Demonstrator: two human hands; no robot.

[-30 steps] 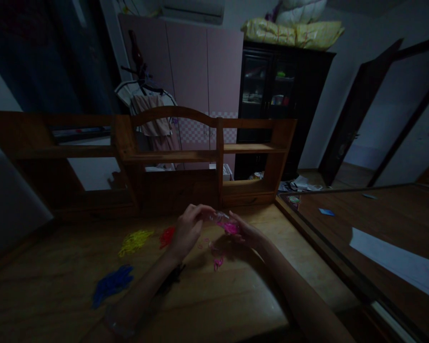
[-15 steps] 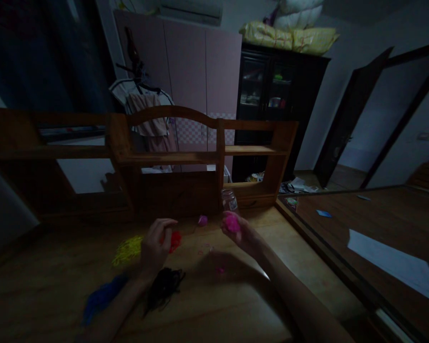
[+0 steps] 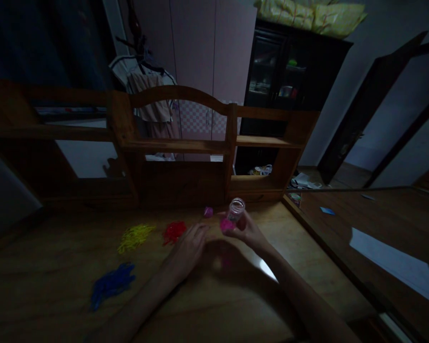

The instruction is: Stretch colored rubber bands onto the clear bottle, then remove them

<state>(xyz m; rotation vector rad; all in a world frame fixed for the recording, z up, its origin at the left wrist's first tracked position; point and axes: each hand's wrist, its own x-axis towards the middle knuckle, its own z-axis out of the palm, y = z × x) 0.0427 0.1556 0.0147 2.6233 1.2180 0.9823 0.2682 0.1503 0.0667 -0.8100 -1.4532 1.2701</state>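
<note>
My right hand [image 3: 248, 231] is wrapped round a small clear jar [image 3: 237, 207], tilted so its open mouth faces me. Bright pink material [image 3: 227, 225] shows at the jar's lower end; whether all of it is inside I cannot tell. My left hand [image 3: 191, 243] rests low over the tabletop left of the jar, fingers stretched out and fingertips at the wood. Beside those fingers lies a red pile of thin bands [image 3: 174, 232]. A small purple-pink object [image 3: 208, 212] stands just behind both hands.
Farther left are a yellow pile of strands [image 3: 136, 237] and a blue pile [image 3: 112, 284]. A wooden shelf unit [image 3: 175, 145] closes off the back of the table [image 3: 236, 305]. To the right, beyond a raised edge, a brown surface holds a white sheet [image 3: 393, 262].
My left hand has moved right and down to the tabletop, and its forearm now hides the black pile. The jar has tipped its mouth towards me. The view has shifted downward.
</note>
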